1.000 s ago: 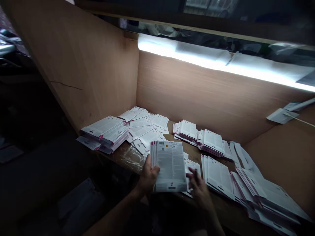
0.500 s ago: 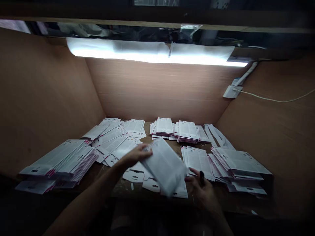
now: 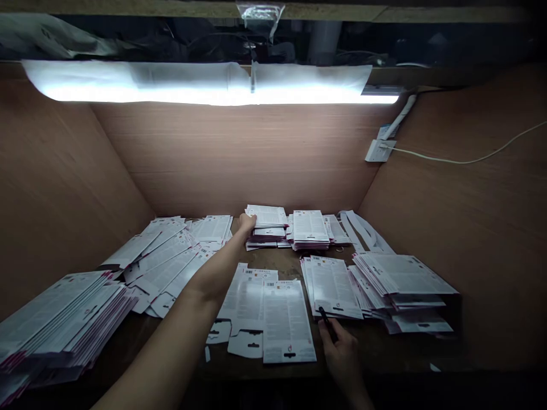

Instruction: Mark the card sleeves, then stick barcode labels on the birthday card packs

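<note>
My left hand reaches to the back of the table, closed on the left edge of a white printed packet lying on top of a stack there. Low in my right hand, a slim black pen-like tool points up and away from me; its exact kind is unclear. Just left of that hand, a printed packet with a hang slot lies face up at the table's front. More packets overlap beside it, some with slotted flaps showing.
Another packet stack stands at the back right of centre. Piles lie to the right, and fanned packets and a thick pile to the left. White strips lie in the back right corner. Walls and a lamp enclose the table.
My left hand has carried a packet from the front middle to the back stack. My right hand has moved slightly down, still holding the black tool. The view has turned right.
</note>
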`<state>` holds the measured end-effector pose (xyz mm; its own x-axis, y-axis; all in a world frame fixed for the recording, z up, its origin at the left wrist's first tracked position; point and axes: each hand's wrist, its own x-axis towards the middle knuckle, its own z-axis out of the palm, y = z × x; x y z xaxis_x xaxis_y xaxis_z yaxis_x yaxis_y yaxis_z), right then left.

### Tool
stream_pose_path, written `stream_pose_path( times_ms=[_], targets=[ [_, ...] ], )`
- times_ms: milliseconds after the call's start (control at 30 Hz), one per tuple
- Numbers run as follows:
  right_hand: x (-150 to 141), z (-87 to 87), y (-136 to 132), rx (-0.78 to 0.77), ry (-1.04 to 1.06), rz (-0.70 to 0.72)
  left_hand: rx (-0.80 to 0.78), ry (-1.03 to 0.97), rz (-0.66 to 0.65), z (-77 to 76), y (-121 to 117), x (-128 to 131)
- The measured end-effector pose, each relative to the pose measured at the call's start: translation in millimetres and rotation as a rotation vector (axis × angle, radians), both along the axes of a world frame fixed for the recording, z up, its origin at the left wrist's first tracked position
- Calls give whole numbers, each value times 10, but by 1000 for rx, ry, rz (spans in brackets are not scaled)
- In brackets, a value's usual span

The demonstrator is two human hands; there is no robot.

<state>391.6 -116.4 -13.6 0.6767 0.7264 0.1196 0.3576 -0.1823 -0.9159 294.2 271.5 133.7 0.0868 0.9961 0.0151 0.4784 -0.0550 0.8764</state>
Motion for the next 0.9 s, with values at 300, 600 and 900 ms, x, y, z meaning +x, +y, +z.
stream_pose_path(
  times_ms=[300, 600, 900],
  targets=[
    [46, -154, -124, -47, -174, 27, 101, 420, -81, -86, -275, -949],
    [-126, -119, -164, -206, -553, 213, 71, 840, -228, -993, -2227, -1596],
    [-297, -24, -177, -346, -715, 179, -26, 277, -112, -781, -2065, -1939]
  ],
)
